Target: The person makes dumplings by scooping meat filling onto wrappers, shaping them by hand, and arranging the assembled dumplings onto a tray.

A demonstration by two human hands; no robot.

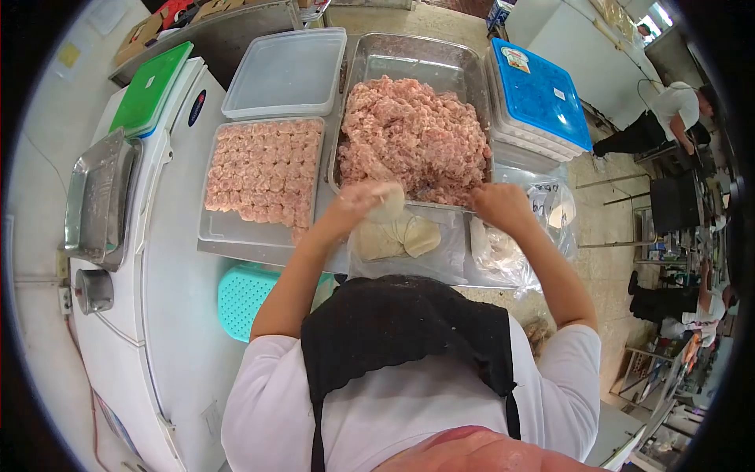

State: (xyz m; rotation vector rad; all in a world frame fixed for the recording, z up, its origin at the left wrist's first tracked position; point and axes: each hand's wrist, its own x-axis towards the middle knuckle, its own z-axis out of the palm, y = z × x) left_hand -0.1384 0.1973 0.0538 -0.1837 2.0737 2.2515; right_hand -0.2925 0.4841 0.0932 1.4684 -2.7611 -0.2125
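My left hand [358, 203] holds a round, pale dough wrapper [388, 203] by the near left edge of a deep metal tray [417, 53]. Pinkish minced meat [413, 130] is heaped in that tray. My right hand [503, 206] is closed at the tray's near right corner; what its fingers hold, if anything, is hidden. More wrappers [417, 236] lie on a plastic sheet just below the tray. To the left, a shallow translucent tray [228, 228] carries rows of small meat-filled pieces [266, 169].
An empty translucent tray [287, 71] stands at the back left. Blue-lidded containers [543, 94] are stacked on the right, above plastic bags [503, 252]. A turquoise basket [244, 303] sits low at the left. People [676, 114] are far right.
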